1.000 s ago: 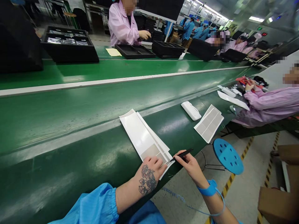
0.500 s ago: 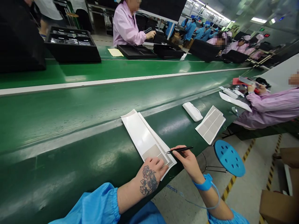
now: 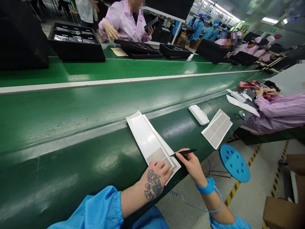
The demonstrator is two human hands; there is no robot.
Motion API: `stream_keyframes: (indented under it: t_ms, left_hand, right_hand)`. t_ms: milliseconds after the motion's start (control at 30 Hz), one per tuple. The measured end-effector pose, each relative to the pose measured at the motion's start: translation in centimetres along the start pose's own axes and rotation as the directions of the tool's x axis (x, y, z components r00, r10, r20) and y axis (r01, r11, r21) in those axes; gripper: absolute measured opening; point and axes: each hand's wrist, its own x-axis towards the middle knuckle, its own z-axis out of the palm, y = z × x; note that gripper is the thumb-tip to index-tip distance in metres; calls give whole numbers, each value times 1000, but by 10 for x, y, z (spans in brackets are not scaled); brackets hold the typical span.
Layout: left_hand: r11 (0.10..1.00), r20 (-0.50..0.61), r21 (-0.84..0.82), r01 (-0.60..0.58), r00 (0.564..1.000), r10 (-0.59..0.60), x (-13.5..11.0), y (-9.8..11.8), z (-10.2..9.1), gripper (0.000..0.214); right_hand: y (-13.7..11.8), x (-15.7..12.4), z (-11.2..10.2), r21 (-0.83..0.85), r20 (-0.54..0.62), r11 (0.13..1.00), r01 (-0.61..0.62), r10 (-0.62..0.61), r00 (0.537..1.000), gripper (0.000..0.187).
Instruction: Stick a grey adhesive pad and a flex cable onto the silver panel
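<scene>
My left hand (image 3: 156,178), tattooed on the back, lies with its fingers pressed down on the near end of long white backing sheets (image 3: 145,138) that hold grey rectangular stickers (image 3: 159,156). My right hand (image 3: 192,163), a blue wrist strap (image 3: 207,187) on it, pinches black tweezers (image 3: 183,152). The tweezer tips point left and touch the sheet's right edge beside the grey stickers. The sheets rest on the green bench ledge (image 3: 100,159) in front of me.
A white oblong device (image 3: 198,114) and another sticker sheet (image 3: 217,128) lie further right on the ledge. A person in a pink sleeve (image 3: 276,109) works at the right. The green conveyor (image 3: 95,95) runs across. Black trays (image 3: 76,43) and people stand beyond. A blue stool (image 3: 234,163) sits below.
My right hand lifted the tweezers' back end slightly and drew the tips to the sheet's right edge. The left hand kept pressing the sheet. The person across raised a dark object.
</scene>
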Motion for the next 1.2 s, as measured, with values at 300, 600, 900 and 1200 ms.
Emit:
stream_keyframes:
  t_ms: [300, 600, 900, 1200]
  left_hand:
    - [1000, -11, 19, 0, 1000, 0, -1, 0, -2, 36]
    - [1000, 45, 2, 10, 999, -10, 0, 1, -4, 40]
    - [1000, 66, -3, 16, 998, -16, 0, 0, -6, 41]
    - [1000, 48, 11, 15, 999, -16, 0, 1, -5, 38]
  right_hand:
    - [-3, 6, 7, 16, -7, 1000, 4, -3, 1000, 46]
    - [-7, 8, 9, 44, 11, 999, -16, 16, 1000, 48]
    - [-8, 10, 4, 35, 45, 998, -46, 45, 998, 48]
    - [-12, 13, 2, 29, 77, 998, -58, 55, 996, 45]
